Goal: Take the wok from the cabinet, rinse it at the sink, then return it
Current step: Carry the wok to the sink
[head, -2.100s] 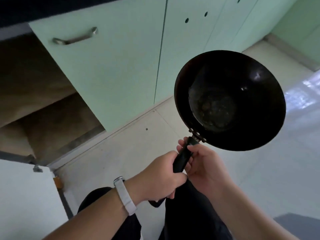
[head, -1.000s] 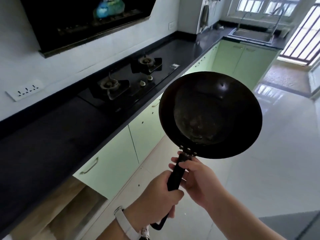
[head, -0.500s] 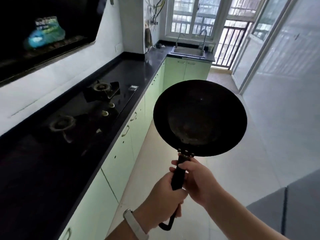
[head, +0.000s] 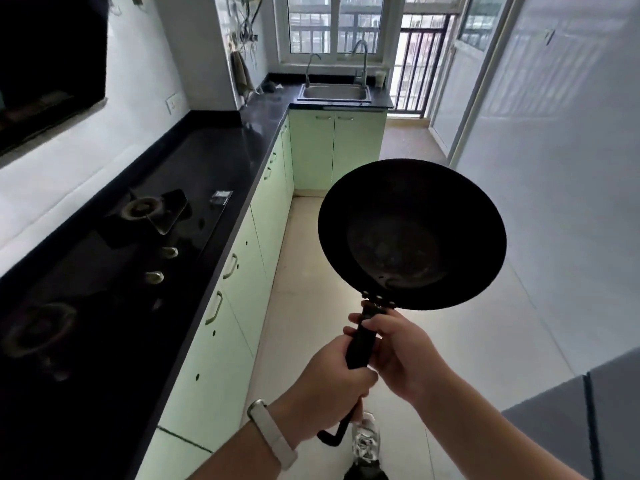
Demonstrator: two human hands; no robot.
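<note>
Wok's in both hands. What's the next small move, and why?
Probably walk forward along the counter toward the sink: the wok is already out, gripped by its handle in the left hand and right hand, but the sink is far ahead under the window, so rinsing cannot start yet.

One wok (head: 412,233), two hands (head: 329,386) (head: 398,351), two burners (head: 142,207) (head: 38,327), two taps (head: 310,69) (head: 360,60), one sink (head: 334,93).
</note>
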